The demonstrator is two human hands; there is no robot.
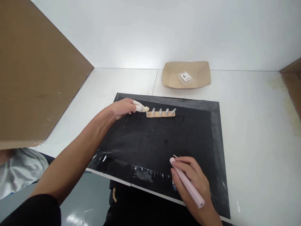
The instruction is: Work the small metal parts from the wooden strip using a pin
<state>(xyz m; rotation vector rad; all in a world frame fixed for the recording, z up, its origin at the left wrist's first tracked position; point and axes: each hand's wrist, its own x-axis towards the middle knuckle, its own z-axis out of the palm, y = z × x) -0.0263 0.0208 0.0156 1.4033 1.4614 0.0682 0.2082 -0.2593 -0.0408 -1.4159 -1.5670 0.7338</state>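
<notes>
With capped fingers (139,108) of the left hand (124,107) close together at the left end of the strip (162,115), flat on the mat (141,138); cannot tell whether clamped on it. Clasping the pen (189,187) in the right hand (196,179). Strip-wise, probably light and stiff, perhaps slippery at the silver tips (160,111); best gripped by the base's edges.

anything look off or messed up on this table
The shiny tape along the near edge of the black mat is wrinkled rather than flat, and yellowish stains mark the white tabletop on the right. The grey nail tips and pink pen-shaped tool show no clear damage.
</notes>
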